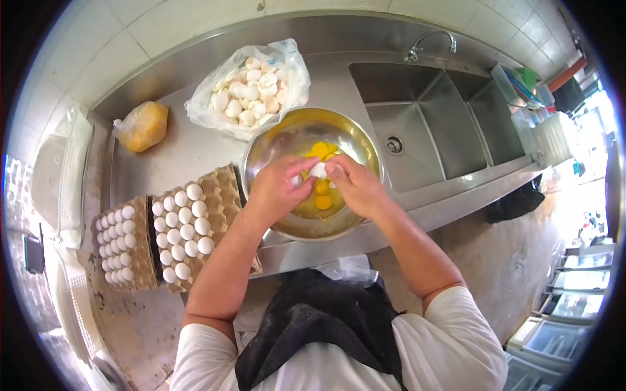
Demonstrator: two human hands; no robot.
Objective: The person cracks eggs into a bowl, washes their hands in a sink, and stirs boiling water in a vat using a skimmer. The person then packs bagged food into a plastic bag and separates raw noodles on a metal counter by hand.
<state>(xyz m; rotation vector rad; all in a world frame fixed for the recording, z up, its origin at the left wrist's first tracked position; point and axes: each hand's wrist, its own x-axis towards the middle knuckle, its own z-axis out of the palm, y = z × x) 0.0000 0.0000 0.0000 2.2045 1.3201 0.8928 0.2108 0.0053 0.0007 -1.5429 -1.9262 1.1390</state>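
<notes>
Over a large steel bowl, both my hands meet at a white egg. My left hand grips it from one side, with another white bit of shell or egg showing by its fingers. From the other side my right hand presses its thumb and fingers against the egg. Below them, several yolks lie in the bowl with clear egg white. Whether the shell is cracked is hidden by my fingers.
A plastic bag of eggshells stands behind the bowl. To the left are two egg cartons with white eggs and a tied bag of yellow stuff. A steel sink with a faucet is on the right.
</notes>
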